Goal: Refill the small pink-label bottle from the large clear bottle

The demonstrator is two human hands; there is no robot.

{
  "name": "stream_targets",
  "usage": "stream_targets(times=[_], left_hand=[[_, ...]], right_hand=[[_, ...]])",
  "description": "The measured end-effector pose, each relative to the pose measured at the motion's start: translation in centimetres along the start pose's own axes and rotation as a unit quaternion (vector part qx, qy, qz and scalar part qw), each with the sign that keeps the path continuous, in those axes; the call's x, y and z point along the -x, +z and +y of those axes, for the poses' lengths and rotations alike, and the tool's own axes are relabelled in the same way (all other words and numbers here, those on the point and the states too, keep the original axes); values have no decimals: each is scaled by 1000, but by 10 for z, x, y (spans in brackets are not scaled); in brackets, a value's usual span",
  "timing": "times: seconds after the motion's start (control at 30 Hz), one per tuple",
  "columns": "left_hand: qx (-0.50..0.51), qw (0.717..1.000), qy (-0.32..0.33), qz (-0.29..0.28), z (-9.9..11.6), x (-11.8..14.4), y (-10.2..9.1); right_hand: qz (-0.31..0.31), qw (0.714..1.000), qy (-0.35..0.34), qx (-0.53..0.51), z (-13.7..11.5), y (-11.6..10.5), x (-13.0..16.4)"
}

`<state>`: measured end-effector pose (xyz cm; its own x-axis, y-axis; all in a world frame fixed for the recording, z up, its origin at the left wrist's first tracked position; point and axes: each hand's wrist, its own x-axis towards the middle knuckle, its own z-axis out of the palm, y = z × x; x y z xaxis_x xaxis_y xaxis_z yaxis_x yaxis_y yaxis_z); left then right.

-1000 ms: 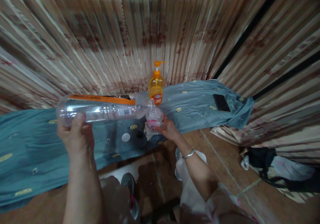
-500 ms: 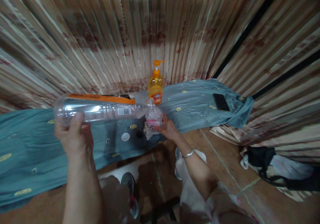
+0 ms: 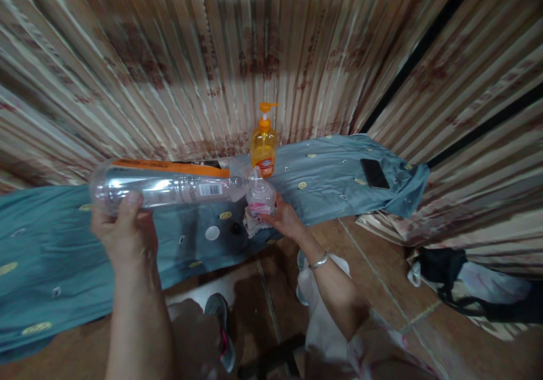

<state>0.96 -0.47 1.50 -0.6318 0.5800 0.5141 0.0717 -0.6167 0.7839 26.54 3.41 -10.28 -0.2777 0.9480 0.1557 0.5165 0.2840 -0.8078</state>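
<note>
My left hand (image 3: pixel 127 227) is wrapped round the base end of a large clear plastic bottle (image 3: pixel 169 190) with an orange-edged label and a barcode. The bottle lies almost level in the air, its neck pointing right. At that neck is the mouth of a small clear bottle (image 3: pixel 261 196) with a pink label, gripped by my right hand (image 3: pixel 284 216). Whether the two mouths touch, I cannot tell. Under the small bottle is a crumpled pale cloth (image 3: pixel 253 226). Behind them stands an orange pump bottle (image 3: pixel 263 148), upright.
A teal patterned cloth (image 3: pixel 326 171) covers the long surface. On it lie a white disc (image 3: pixel 212 233), a small black cap-like thing (image 3: pixel 235 229) and a dark phone (image 3: pixel 374 173). Pleated curtains (image 3: pixel 169 74) hang behind. A dark bag (image 3: pixel 449 272) rests at the right.
Both hands hold the same bottles in nearly the same pose. The large bottle's base end has shifted very slightly left; otherwise only a slight shift of the view shows.
</note>
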Motion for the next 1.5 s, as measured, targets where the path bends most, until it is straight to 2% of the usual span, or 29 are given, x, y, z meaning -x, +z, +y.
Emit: stream_targets(times=[0.27,0.47,0.87,1.5], left_hand=[[34,999,-1,13,-1,0,0],[62,998,10,-4,-3,0,-3],[62,998,8,18,-2,-1,-1],[57,998,7,16,-1,-1,0]], right_hand=[[-2,1000,0,15,0,0,1],[-6,1000,7,15,-2,-1,1],[-8,1000,12,20,-4,-3,1],[-10,1000,12,5,-7,-4,1]])
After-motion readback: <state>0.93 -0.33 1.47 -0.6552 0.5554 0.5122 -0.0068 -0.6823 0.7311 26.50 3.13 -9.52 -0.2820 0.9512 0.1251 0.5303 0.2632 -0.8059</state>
